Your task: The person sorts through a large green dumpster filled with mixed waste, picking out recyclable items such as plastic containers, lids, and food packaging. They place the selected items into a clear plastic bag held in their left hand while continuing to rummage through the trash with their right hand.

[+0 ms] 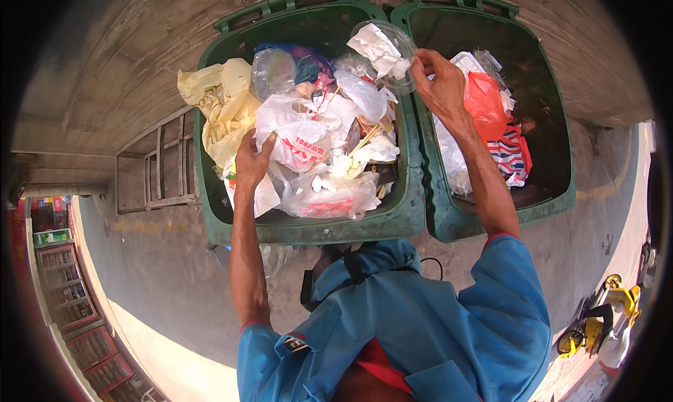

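Observation:
My right hand (pixel 439 84) grips the rim of a clear round plastic lid (pixel 407 44) at the bin's far right corner. Crumpled white tissue (pixel 374 47) rests on that lid. Over the near left part of the full green wheeled bin (pixel 315 232), my left hand (pixel 253 157) has its thumb and fingers apart, against a white plastic bag with red print (pixel 302 144). A yellow plastic bag (pixel 226 107) hangs over the left rim. Wooden chopsticks (pixel 364 140) and a clear bag with red print (pixel 331 202) lie among the rubbish.
A second green bin (pixel 547 207) stands close on the right, holding a red plastic bag (pixel 483 105) and a striped bag (pixel 510 152). Behind both runs a wall (pixel 131 50). A metal frame (pixel 157 163) leans at left. Yellow two-wheelers (pixel 594 331) stand far right.

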Demonstrator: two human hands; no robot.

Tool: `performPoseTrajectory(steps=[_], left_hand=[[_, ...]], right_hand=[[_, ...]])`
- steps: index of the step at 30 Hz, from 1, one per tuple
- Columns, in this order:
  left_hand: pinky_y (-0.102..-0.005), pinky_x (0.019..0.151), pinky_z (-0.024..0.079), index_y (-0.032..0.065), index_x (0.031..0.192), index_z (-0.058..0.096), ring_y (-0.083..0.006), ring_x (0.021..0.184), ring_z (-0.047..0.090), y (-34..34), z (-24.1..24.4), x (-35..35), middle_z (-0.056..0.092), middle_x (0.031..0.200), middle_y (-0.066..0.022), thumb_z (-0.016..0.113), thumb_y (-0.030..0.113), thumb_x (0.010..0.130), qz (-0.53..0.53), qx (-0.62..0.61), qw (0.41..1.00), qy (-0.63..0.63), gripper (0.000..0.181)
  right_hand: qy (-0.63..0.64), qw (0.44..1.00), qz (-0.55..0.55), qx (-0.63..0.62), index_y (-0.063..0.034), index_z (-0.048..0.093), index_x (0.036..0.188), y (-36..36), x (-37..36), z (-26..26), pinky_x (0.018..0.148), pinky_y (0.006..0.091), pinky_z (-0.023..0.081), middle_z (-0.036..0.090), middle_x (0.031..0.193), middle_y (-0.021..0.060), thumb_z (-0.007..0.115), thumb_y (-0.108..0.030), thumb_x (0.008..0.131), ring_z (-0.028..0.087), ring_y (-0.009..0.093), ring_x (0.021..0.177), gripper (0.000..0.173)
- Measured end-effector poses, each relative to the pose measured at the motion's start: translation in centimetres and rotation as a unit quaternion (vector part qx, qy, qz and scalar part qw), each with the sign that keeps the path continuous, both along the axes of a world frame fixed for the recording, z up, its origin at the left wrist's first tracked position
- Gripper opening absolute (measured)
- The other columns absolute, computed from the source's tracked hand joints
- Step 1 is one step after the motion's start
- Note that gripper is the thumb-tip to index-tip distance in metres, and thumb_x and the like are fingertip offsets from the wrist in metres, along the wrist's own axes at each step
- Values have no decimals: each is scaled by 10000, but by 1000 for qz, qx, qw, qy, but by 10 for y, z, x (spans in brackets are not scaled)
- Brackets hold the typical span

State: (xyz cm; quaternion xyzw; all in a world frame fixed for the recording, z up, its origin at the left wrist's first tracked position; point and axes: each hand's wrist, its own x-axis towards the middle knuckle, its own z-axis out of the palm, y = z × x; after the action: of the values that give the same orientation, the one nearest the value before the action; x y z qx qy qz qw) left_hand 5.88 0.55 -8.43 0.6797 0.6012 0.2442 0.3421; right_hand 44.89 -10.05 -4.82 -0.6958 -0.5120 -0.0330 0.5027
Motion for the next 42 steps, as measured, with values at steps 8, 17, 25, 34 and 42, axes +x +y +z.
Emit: performPoseTrajectory(steps=[8,17,25,34,42], left_hand=[[-346,931,504,-68,1316,577,-225,1054,649,2,-48,35,671,1200,-180,864,258,780,-56,-38,998,-15,690],[-307,826,540,-66,1123,681,-198,918,688,49,53,56,718,1064,-127,740,-46,823,74,-27,891,-446,307],[-290,900,497,-19,1149,688,-168,976,657,42,45,92,727,1059,-93,694,-15,853,-172,169,964,-109,296],[-435,904,567,-82,1315,536,-288,979,695,72,13,49,665,1180,-193,563,58,969,3,-257,905,-338,374],[-411,917,569,-44,1356,512,-288,1049,689,60,-11,22,636,1279,-183,376,326,1078,-2,-304,933,-193,483]], right_hand=[[-56,996,19,-62,-23,711,1087,-4,-4,-22,634,355,563,748,922,130,668,-219,903,728,237,706,272],[-29,999,-6,40,-18,706,1087,18,10,-1,625,336,557,743,909,116,682,-169,876,711,214,675,261],[-42,993,7,106,-23,637,942,15,-3,5,571,395,535,707,855,118,689,-127,840,684,264,598,155],[-42,996,75,6,-28,539,844,5,-35,9,544,448,477,614,740,140,695,-111,795,623,335,601,184],[-46,993,109,2,-17,546,819,13,-47,17,567,420,480,606,723,143,658,-106,763,615,322,617,154]])
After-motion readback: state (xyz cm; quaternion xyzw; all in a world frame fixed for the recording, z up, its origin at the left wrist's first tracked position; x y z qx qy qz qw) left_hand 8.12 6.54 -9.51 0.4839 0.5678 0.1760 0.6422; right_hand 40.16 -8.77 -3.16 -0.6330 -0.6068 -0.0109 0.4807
